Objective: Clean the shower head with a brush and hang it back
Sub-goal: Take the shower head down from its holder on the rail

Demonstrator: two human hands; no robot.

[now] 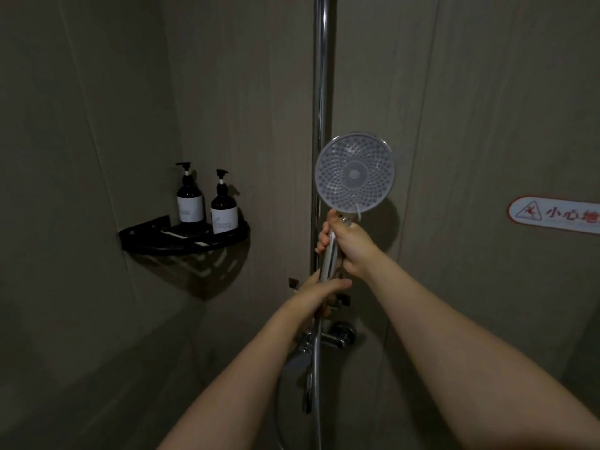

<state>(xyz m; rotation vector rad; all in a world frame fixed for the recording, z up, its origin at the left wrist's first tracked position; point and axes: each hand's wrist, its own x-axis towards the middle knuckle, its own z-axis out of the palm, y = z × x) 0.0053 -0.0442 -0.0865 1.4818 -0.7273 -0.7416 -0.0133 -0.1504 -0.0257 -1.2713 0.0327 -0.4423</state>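
Dim shower stall, seen from the person's head cam. The shower head (354,173) is held up approx. centre frame, round spray face w/ its nozzle rings turned toward the camera, just in front of the vertical chrome rail (321,76) that runs to the top edge. Its chrome handle points down and slightly left.

The right hand (349,243) grips the handle right under the round face: fingers curled round it from the right, fingertips showing on the left side of the handle, thumb up toward the neck. The left hand (319,292) grips the lower end of the handle, thumb laid across the front; the rest of its fingers wrap behind, so not fully visible. Both forearms reach in from the bottom edge, bare.

Below the hands sits the chrome tap fitting (334,337) on the wall, and the metal hose (315,384) hangs down from the handle area past it to the bottom edge. A dark bracket on the rail is partly hidden behind the left hand.

Left, in the wall corner: a black corner shelf (156,237) carrying 2 dark pump bottles (190,199) w/ white labels, side by side, text too small to read. Far right, a red-and-white slip-warning sticker (555,214) on the wall, cut off by the frame edge
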